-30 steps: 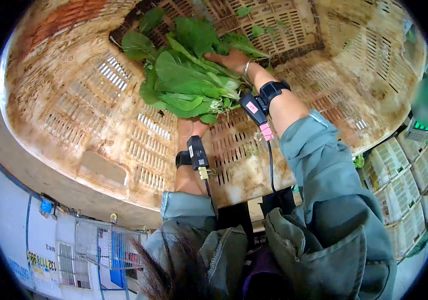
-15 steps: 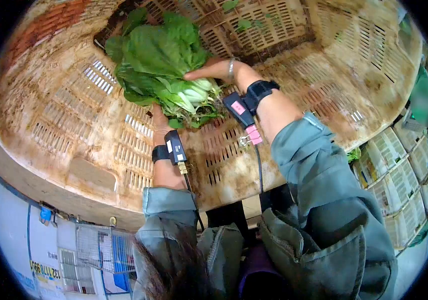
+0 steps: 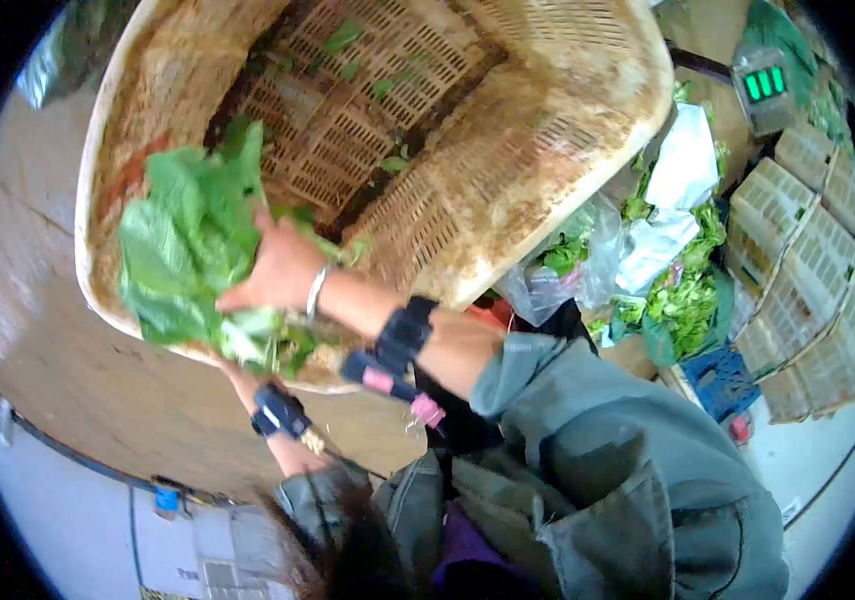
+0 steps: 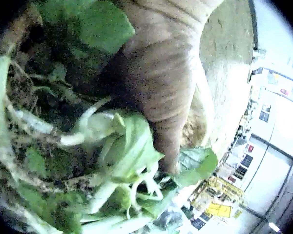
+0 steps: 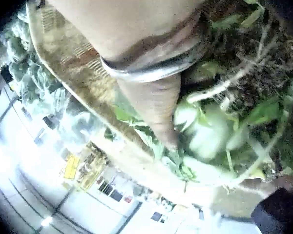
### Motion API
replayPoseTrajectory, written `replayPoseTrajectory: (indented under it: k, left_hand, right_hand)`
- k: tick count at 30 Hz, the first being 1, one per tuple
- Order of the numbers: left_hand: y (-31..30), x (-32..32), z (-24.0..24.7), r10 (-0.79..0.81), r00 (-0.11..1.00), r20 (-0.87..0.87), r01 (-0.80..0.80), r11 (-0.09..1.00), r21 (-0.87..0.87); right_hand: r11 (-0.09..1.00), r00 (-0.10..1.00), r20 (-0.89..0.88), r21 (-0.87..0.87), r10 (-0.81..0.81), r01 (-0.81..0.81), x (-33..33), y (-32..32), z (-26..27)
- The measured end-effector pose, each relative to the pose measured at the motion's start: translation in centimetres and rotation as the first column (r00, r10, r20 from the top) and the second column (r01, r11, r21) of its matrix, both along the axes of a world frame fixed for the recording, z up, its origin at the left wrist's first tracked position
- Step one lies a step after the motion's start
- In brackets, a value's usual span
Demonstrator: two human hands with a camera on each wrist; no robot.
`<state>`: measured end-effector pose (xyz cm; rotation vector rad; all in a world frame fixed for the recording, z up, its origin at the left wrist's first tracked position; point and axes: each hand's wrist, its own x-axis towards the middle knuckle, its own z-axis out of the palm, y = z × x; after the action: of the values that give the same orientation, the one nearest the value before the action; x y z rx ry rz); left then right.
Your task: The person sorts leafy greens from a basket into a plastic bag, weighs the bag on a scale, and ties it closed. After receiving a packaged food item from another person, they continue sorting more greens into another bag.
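Note:
A bundle of leafy greens [image 3: 183, 250], with pale stems and soil-covered roots, overlaps the near left rim of a dirty beige plastic crate [image 3: 508, 180]. My right hand [image 3: 283, 265], with a silver bangle at its wrist, grips the bundle from the right near the stem ends. From below, my left hand [image 3: 238, 378] holds the same bundle; leaves hide most of its fingers in the head view. In the left wrist view, its thumb side [image 4: 161, 73] lies along the pale stems [image 4: 122, 146]. Roots [image 5: 263, 53] show close up in the right wrist view.
Loose leaves [image 3: 383, 90] lie on the slatted crate floor. To the right are plastic bags [image 3: 588, 260], a heap of greens [image 3: 683, 310], stacked pale crates [image 3: 788, 240] and a device with a green-lit display [image 3: 765, 85]. A brown surface [image 3: 58, 330] extends left of the crate.
Both hands have carried the greens from over the crate's interior to its near left rim. The head view has turned, bringing more of the bags and heaped greens at the right into sight.

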<state>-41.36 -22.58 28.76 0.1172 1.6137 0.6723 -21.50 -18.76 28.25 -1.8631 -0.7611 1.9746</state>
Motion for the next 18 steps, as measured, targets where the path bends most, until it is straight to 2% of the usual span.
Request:
replayPoseTrajectory:
  k: [2, 3, 6, 8, 9, 11, 12, 13, 14, 15, 16, 17, 18]
  left_hand:
    - [-1.5, 0.1, 2.5, -0.011, 0.999, -0.035, 0.012, 1.000, 0.018]
    - [-2.5, -0.1, 3.9, -0.015, 0.998, -0.058, 0.016, 1.000, 0.011]
    - [-5.8, 0.2, 7.8, -0.058, 0.995, -0.086, 0.060, 0.998, 0.012]
    - [-6.8, 1.0, 9.5, -0.141, 0.988, -0.066, 0.141, 0.990, 0.000]
    - [-7.6, 1.1, 10.4, -0.170, 0.983, -0.075, 0.171, 0.985, 0.005]
    - [-7.7, 3.5, 11.6, -0.275, 0.961, -0.026, 0.276, 0.961, 0.031]
    - [-7.9, 4.8, 11.9, -0.338, 0.941, 0.008, 0.338, 0.940, 0.045]
    - [-8.1, 6.3, 12.2, -0.414, 0.909, 0.042, 0.411, 0.909, 0.064]
    - [-8.3, 8.2, 12.4, -0.501, 0.860, 0.095, 0.494, 0.865, 0.090]
    - [-8.4, 10.4, 12.3, -0.586, 0.796, 0.154, 0.574, 0.810, 0.120]
    - [-9.0, 13.0, 12.5, -0.671, 0.710, 0.212, 0.652, 0.741, 0.163]
    - [-9.5, 15.8, 12.2, -0.748, 0.603, 0.277, 0.725, 0.659, 0.201]
    - [-10.1, 19.1, 11.6, -0.819, 0.469, 0.331, 0.792, 0.556, 0.254]
  right_hand:
    - [0.999, 0.999, -0.015, 0.034, -0.037, 0.037, 0.3, -0.8, 2.5]
    - [0.997, 0.994, -0.078, 0.008, -0.070, 0.071, 0.4, -1.4, 2.6]
    - [0.993, 0.992, -0.073, 0.044, -0.103, 0.106, 0.9, -3.9, 4.5]
    - [0.985, 0.976, -0.132, -0.018, -0.174, 0.173, 3.2, -5.6, 5.7]
    - [0.988, 0.981, -0.125, -0.065, -0.146, 0.138, 3.0, -7.1, 5.4]
    - [0.944, 0.927, -0.188, -0.002, -0.323, 0.329, 6.7, -10.8, 8.7]
    - [0.904, 0.886, -0.214, 0.033, -0.411, 0.426, 7.8, -12.9, 10.0]
    - [0.823, 0.835, -0.156, 0.150, -0.527, 0.547, 8.0, -15.5, 10.5]
    - [0.763, 0.803, -0.160, 0.252, -0.574, 0.595, 9.2, -18.1, 10.8]
    - [0.522, 0.563, -0.348, 0.212, -0.750, 0.826, 10.3, -20.8, 11.4]
    - [0.421, 0.425, -0.475, 0.121, -0.770, 0.899, 11.9, -24.0, 11.7]
    - [0.552, 0.597, -0.370, 0.233, -0.712, 0.801, 13.3, -27.0, 11.3]
    - [0.627, 0.831, -0.131, 0.595, -0.541, 0.502, 14.0, -30.9, 10.6]
